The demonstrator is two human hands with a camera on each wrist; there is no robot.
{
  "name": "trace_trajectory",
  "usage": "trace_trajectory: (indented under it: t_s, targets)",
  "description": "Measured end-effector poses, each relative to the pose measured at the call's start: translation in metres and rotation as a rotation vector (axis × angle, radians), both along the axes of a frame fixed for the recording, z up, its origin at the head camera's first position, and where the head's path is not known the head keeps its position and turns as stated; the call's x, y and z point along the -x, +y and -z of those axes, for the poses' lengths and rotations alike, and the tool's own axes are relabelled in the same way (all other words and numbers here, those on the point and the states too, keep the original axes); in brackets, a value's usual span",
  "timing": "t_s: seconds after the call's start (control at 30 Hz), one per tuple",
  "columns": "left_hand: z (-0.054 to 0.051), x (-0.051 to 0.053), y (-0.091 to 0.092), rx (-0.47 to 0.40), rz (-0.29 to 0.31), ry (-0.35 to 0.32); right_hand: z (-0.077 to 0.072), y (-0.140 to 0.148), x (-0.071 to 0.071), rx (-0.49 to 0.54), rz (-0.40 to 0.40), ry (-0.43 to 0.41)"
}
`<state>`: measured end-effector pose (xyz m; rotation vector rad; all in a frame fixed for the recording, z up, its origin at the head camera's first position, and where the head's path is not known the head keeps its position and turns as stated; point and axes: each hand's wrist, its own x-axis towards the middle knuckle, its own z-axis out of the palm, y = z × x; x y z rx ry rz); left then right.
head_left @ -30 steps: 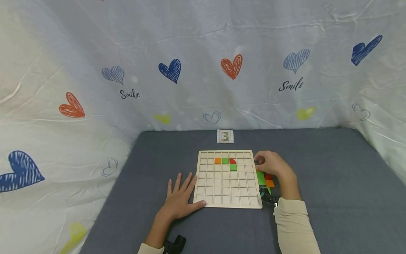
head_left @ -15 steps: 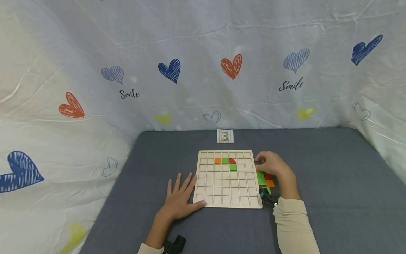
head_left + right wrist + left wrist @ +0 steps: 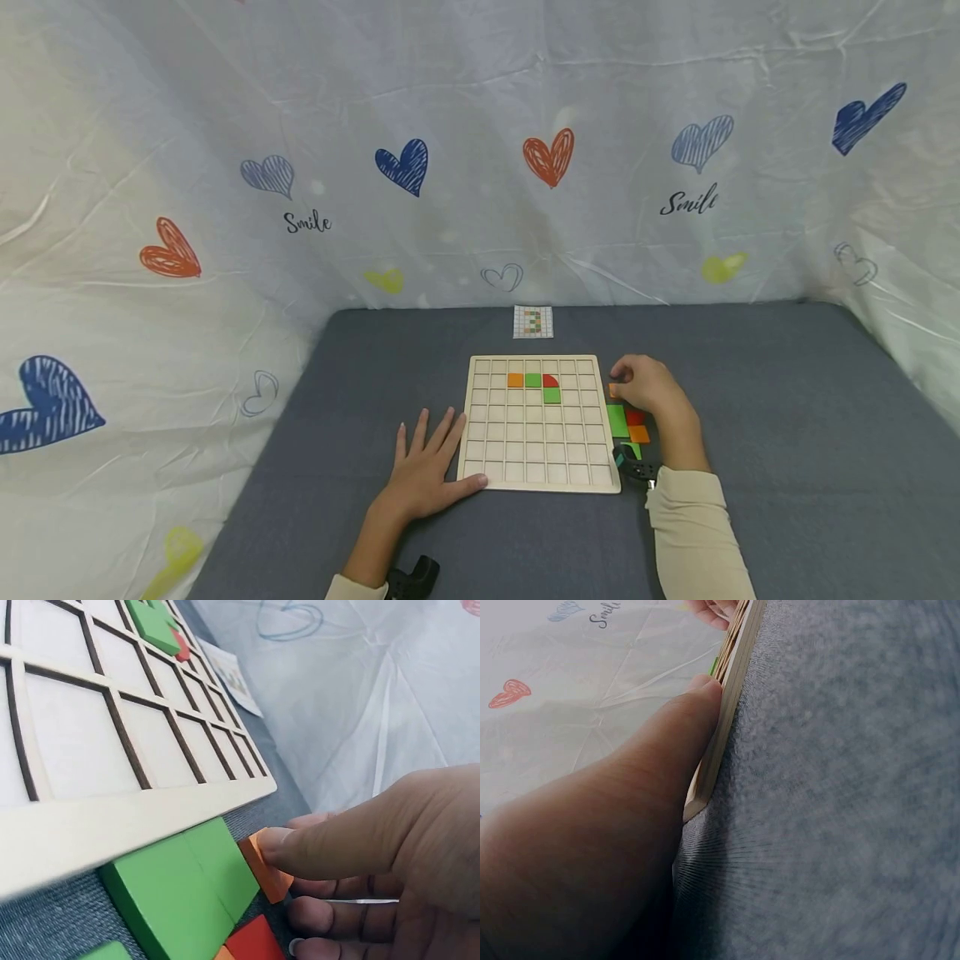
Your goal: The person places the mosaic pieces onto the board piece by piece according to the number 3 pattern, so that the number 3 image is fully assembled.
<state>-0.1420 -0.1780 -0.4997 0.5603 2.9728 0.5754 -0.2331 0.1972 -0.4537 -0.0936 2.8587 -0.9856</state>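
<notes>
A wooden grid board (image 3: 534, 432) lies on the dark cloth, with an orange, two green and one red piece in its upper cells. My left hand (image 3: 422, 479) lies spread at the board's left side, thumb on its lower left corner. Just right of the board, my right hand (image 3: 647, 385) pinches an orange piece (image 3: 265, 864) between thumb and fingers. Beside that piece in the right wrist view are green pieces (image 3: 177, 889) and a red piece (image 3: 256, 939).
Behind the board lies a small printed card (image 3: 532, 322) with a coloured grid pattern. A second orange piece (image 3: 638, 434) sits near the right wrist's black strap. A white curtain with printed hearts hangs behind the table.
My right hand has shifted slightly right, away from the board's edge, and the orange piece at its fingertips shows more. My left hand and the board have stayed put.
</notes>
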Motion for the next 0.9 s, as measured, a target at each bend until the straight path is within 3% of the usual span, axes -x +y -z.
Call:
trace_trajectory:
  t_s: [0.27, 0.9]
  targets:
    - [-0.0056, -0.0013, 0.001, -0.007, 0.007, 0.002, -0.004, -0.0018, -0.0015, -0.031, -0.028, -0.009]
    - [-0.0079, 0.0002, 0.0015, 0.051, -0.011, -0.037, -0.0053, -0.0034, -0.0005, -0.059, -0.069, 0.012]
